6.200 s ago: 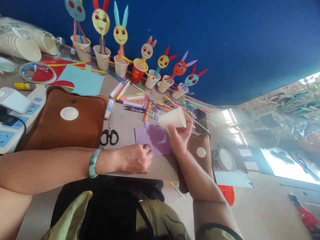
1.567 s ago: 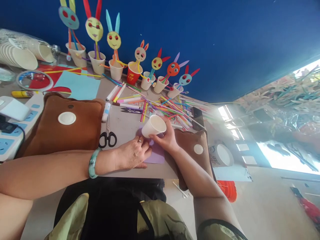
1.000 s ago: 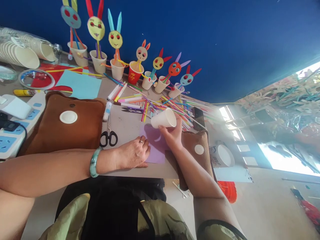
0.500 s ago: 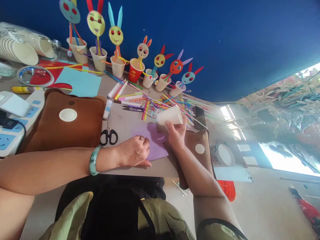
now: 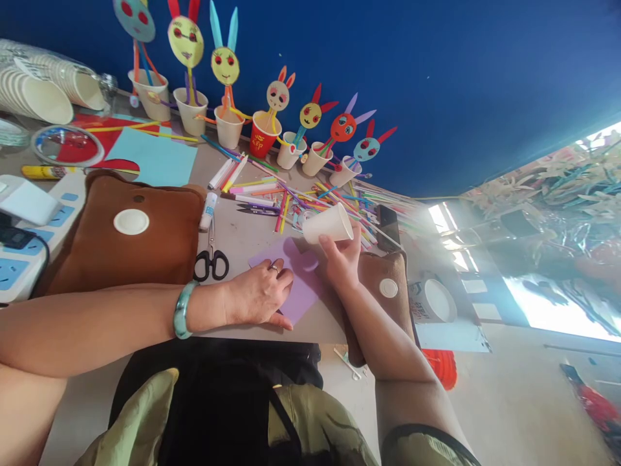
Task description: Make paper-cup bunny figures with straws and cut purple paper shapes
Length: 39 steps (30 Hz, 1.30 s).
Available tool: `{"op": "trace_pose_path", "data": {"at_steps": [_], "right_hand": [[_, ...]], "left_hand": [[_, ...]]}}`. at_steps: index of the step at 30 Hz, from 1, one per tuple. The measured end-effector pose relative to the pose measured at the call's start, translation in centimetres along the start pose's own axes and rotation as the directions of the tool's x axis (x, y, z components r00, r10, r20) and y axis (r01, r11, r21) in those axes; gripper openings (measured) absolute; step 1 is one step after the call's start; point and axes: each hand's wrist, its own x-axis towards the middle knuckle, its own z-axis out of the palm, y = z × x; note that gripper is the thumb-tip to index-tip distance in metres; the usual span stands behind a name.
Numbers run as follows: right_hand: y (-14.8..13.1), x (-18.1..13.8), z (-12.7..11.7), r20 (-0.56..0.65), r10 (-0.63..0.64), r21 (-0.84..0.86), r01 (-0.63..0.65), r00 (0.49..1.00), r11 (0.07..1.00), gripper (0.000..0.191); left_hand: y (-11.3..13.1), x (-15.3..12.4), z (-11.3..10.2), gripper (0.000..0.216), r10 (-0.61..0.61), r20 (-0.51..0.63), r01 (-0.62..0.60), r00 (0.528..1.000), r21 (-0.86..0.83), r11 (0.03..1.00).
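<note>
My right hand (image 5: 342,262) holds a white paper cup (image 5: 327,224) tilted on its side, just above the table, its mouth facing right. My left hand (image 5: 257,294), with a ring and a green bangle at the wrist, presses flat on a purple sheet of paper (image 5: 298,281) with a round notch cut from its far edge. The sheet lies skewed on the table (image 5: 242,239), between both hands. Black-handled scissors (image 5: 212,259) lie just left of my left hand.
Two brown cushions (image 5: 126,236) (image 5: 383,285) flank the work spot. Coloured straws and pens (image 5: 301,197) are strewn behind it. A row of cup bunny figures (image 5: 264,133) lines the blue wall. Stacked paper cups (image 5: 39,90), a tape roll (image 5: 68,144) and a power strip (image 5: 29,226) sit at left.
My left hand has turned the purple sheet so it lies skewed. The cup, standing on the sheet earlier, was lifted and tilted by my right hand and now hovers beside it.
</note>
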Motion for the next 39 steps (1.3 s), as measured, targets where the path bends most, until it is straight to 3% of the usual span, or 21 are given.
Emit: {"op": "trace_pose_path", "data": {"at_steps": [7, 15, 21, 25, 32, 39], "right_hand": [[-0.2, -0.4, 0.1, 0.157, -0.011, -0.012, 0.013, 0.988, 1.0, 0.088], [-0.4, -0.6, -0.1, 0.406, -0.035, -0.161, 0.109, 0.913, 0.981, 0.08], [-0.6, -0.6, 0.1, 0.392, 0.026, -0.174, 0.047, 0.92, 0.984, 0.073], [-0.3, -0.7, 0.1, 0.371, 0.046, -0.171, 0.019, 0.928, 0.985, 0.071], [-0.1, -0.9, 0.2, 0.409, -0.118, -0.282, 0.248, 0.905, 0.927, 0.075], [-0.2, -1.1, 0.4, 0.48, -0.139, -0.303, 0.312, 0.866, 0.9, 0.075]], "left_hand": [[0.1, -0.3, 0.4, 0.089, -0.022, -0.009, 0.022, 1.0, 0.043, 0.999], [-0.4, -0.3, 1.1, 0.082, 0.075, -0.068, -0.079, 0.995, -0.062, 0.995], [0.4, -0.1, 0.0, 0.066, 0.09, -0.038, -0.088, 0.995, 0.038, 0.995], [1.0, -0.2, -0.2, 0.071, 0.101, 0.013, -0.102, 0.995, 0.081, 0.991], [1.3, -0.6, 0.5, 0.071, 0.071, 0.021, -0.072, 0.997, 0.047, 0.996], [1.3, -0.4, 0.1, 0.071, 0.114, 0.054, -0.118, 0.992, 0.084, 0.989]]}}
